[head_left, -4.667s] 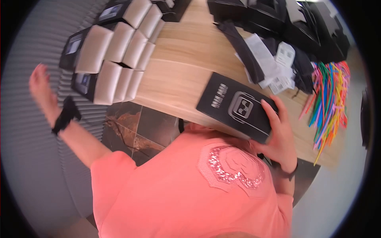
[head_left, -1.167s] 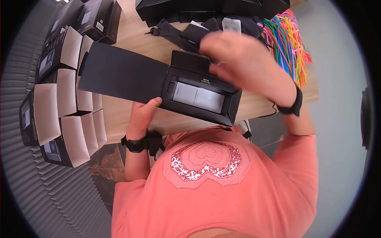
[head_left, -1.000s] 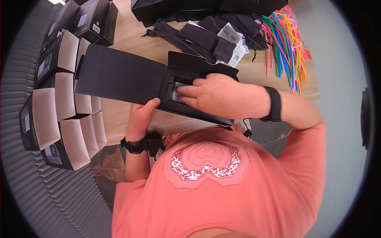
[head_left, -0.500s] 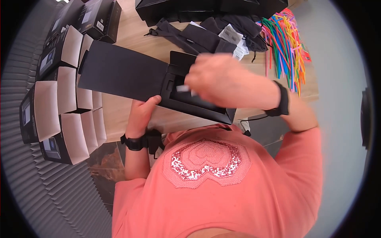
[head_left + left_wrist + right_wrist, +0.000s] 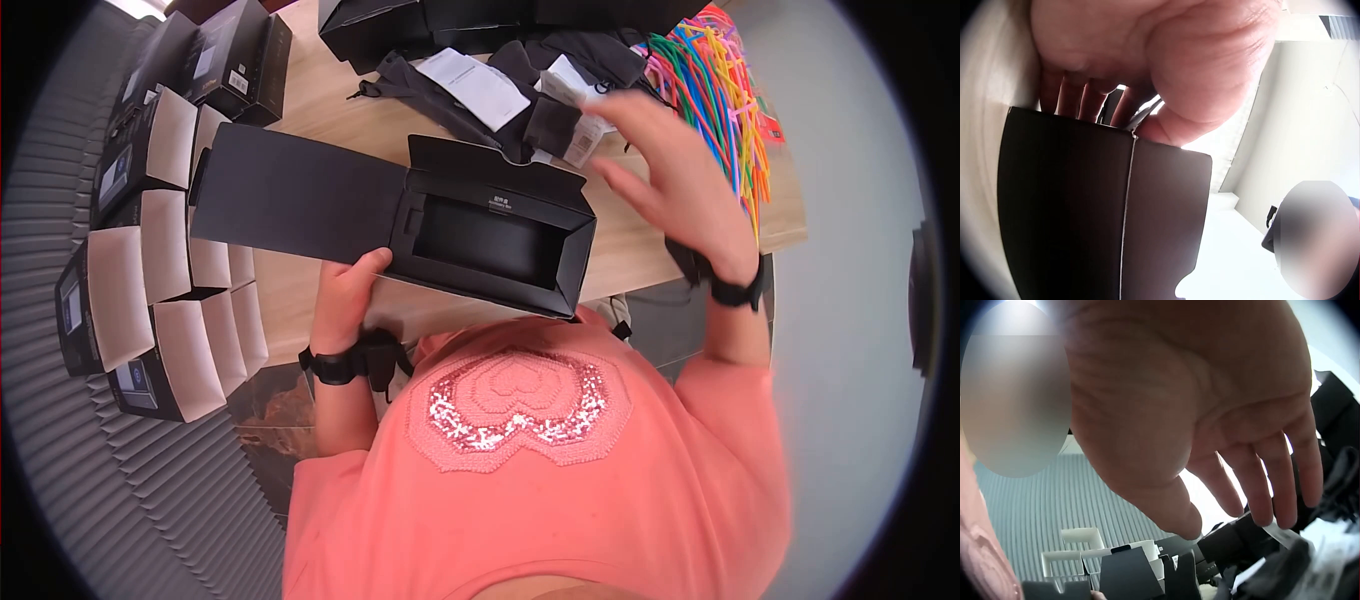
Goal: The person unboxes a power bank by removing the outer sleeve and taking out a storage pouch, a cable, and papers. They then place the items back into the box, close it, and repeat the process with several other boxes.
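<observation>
A black box [image 5: 490,282] lies with its lid [image 5: 300,190] folded out to the left and its inner compartment bare. My left hand [image 5: 345,300] grips the box's near edge by the hinge, thumb on top; the left wrist view shows the fingers behind the box [image 5: 1066,200]. To the right of the box, my right hand [image 5: 685,180] is raised with fingers spread and nothing in it, and the right wrist view shows the same hand [image 5: 1210,412] above dark pouches. A white leaflet [image 5: 474,85] rests on the dark pouches [image 5: 425,100] behind the box.
Black boxes with pale ends [image 5: 165,240] stand stacked at the left, with more boxes [image 5: 235,60] behind them. Large black boxes [image 5: 480,28] line the back of the wooden table [image 5: 320,310]. Colourful thin strips [image 5: 720,110] lie at the right, beside labelled papers [image 5: 585,140].
The right hand has taken the white leaflet out of the box, left it on the pouches and drawn back to the right, opening. The left hand still grips the box, which was closed in the earliest frame.
</observation>
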A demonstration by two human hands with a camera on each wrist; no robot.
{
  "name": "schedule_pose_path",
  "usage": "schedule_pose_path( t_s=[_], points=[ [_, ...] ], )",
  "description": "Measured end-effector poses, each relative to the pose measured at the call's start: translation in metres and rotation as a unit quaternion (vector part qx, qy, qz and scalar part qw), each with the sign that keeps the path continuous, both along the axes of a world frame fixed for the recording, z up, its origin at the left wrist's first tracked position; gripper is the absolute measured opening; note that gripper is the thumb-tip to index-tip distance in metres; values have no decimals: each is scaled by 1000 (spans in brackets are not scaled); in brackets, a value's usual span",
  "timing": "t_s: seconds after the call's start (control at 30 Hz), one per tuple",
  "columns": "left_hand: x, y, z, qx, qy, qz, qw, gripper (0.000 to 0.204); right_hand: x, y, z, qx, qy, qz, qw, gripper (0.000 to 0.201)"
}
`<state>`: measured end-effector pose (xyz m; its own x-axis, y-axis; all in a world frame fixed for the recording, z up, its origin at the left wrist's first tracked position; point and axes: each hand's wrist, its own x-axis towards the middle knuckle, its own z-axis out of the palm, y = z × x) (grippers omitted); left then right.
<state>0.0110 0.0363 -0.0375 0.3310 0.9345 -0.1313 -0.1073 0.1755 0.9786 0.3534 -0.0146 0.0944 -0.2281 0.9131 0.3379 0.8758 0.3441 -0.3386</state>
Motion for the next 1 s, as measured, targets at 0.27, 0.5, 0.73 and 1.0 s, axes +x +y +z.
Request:
schedule_pose_path(
  t_s=[0.27, 0.5, 0.73, 1.0],
  points=[
    [2, -1, 6, 24, 34, -2, 999, 36, -17, -56, -83, -185, 324, -93, 923, 26],
    [13, -12, 29, 41, -25, 10, 999, 45, -17, -54, -89, -110, 231, -35, 966, 15],
    [29, 2, 80, 96, -97, 7, 991, 44, -20, -60, -51, -74, 245, -19, 967, 17],
    [111, 96, 173, 265, -163, -26, 950, 48, 19, -7, 51, 125, 136, -96, 978, 20]
  ],
)
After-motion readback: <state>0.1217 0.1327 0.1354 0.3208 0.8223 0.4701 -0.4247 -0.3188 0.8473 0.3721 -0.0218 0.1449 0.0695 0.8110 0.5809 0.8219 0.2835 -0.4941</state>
